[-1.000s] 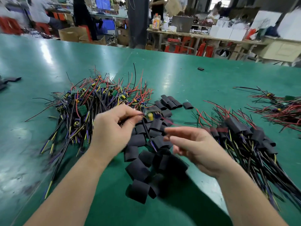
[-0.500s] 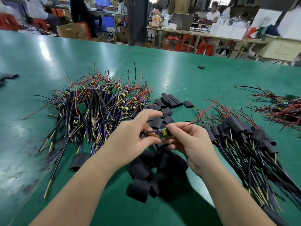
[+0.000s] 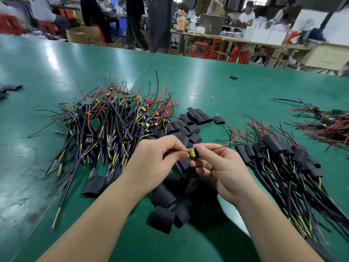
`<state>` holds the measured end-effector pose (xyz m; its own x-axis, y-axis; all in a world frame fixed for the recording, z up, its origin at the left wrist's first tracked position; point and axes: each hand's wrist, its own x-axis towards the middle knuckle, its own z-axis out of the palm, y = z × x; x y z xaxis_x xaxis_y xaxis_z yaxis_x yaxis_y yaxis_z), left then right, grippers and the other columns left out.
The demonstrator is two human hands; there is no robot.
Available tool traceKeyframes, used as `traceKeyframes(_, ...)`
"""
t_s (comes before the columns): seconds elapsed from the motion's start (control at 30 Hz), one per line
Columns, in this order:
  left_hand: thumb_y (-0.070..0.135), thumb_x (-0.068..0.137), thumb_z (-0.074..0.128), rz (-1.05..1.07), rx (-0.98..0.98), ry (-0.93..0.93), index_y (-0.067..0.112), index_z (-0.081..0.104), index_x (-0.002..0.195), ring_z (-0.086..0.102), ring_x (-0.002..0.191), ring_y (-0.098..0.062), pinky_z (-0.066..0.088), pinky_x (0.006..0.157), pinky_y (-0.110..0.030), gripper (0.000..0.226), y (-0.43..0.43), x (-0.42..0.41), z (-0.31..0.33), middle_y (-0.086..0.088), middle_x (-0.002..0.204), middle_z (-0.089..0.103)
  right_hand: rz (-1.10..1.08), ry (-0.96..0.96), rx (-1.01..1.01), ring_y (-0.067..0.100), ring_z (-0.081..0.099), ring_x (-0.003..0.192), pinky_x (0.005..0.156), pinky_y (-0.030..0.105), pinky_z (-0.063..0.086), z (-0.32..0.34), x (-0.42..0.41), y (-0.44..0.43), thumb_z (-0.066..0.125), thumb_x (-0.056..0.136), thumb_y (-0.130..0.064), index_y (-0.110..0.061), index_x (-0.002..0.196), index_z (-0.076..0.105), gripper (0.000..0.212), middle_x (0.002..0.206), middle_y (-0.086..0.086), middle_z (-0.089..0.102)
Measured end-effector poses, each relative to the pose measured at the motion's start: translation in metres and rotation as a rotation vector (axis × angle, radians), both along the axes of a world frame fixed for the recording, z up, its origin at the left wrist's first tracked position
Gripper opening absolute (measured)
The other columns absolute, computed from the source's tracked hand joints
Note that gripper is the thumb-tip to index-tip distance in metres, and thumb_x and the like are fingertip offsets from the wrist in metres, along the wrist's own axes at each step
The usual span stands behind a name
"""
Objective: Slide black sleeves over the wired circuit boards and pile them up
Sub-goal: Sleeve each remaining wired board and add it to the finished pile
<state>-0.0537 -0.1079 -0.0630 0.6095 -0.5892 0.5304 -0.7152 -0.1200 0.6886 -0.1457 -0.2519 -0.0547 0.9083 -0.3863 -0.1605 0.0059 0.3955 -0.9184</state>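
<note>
Both hands on one bare board, no sleeve visibly on it yet.

The left hand (image 3: pixel 151 159) and right hand (image 3: pixel 222 167) have come together. A second ago only the left held the small green wired circuit board with a yellow capacitor (image 3: pixel 193 153) and the right was open. Now the fingers of both are clamped on it, centre frame over the loose flat black tube sleeves (image 3: pixel 170 197), with its thin red wire (image 3: pixel 236 138) trailing to 2 o'clock. Probably lining it up for sleeving; can't tell if the left already holds a sleeve. The tangled heap of unsleeved wired boards (image 3: pixel 117 125) is at 10 o'clock and the pile of black-sleeved boards (image 3: pixel 283 154) at 3 o'clock. The glossy green desk (image 3: pixel 207 91) is scuffed at 8 o'clock. At 12 o'clock is a blurred workshop with people, tables and red stools.
</note>
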Motion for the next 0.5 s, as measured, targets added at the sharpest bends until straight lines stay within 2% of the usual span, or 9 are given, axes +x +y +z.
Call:
traceKeyframes(0.07,0.025,0.080,0.074,0.009,-0.007,0.138,0.029,0.068,0.073,0.059,0.057,-0.006,0.048,0.057,-0.024,0.010,-0.0009,0.0007,-0.0006,0.012,0.065,0.068,-0.014,-0.056,-0.082,0.016,0.066,0.056,0.051,0.020,0.051,-0.0021,-0.0004,0.0003,0.069,0.069,-0.019,-0.003,0.089,0.064,0.026,0.074,0.010,0.071)
traceKeyframes(0.2,0.029,0.071,0.079,-0.015,-0.035,0.391,0.024,0.071,0.068,0.063,0.057,-0.004,0.052,0.059,-0.024,0.011,-0.0011,0.0011,0.0015,0.008,0.065,0.072,-0.018,-0.104,-0.217,0.016,0.066,0.059,0.055,0.022,0.053,-0.0063,-0.0014,0.0016,0.070,0.068,-0.018,-0.004,0.086,0.068,0.023,0.071,0.011,0.071)
traceKeyframes(0.3,0.035,0.063,0.080,0.009,-0.057,0.552,0.018,0.069,0.070,0.054,0.043,-0.009,0.046,0.042,-0.023,0.021,0.0002,0.0020,0.0035,-0.003,0.061,0.070,-0.019,-0.109,-0.255,0.018,0.066,0.062,0.056,0.022,0.054,-0.0068,-0.0015,0.0032,0.072,0.066,-0.020,-0.006,0.084,0.070,0.023,0.072,0.013,0.071)
traceKeyframes(0.4,0.024,0.070,0.081,0.016,0.010,0.663,0.014,0.067,0.079,0.050,0.041,-0.013,0.040,0.038,-0.019,0.020,0.0029,0.0057,0.0044,-0.005,0.062,0.071,-0.005,-0.117,-0.264,0.019,0.066,0.061,0.055,0.023,0.053,-0.0063,-0.0020,0.0053,0.072,0.065,-0.021,-0.007,0.084,0.071,0.024,0.072,0.015,0.071)
traceKeyframes(0.5,0.017,0.073,0.079,-0.019,0.042,0.689,0.009,0.066,0.073,0.047,0.036,-0.009,0.037,0.036,-0.016,0.015,0.0048,0.0075,0.0053,0.001,0.054,0.067,0.009,-0.113,-0.255,0.019,0.066,0.059,0.054,0.022,0.053,-0.0064,-0.0025,0.0059,0.073,0.065,-0.019,-0.006,0.083,0.071,0.023,0.073,0.015,0.072)
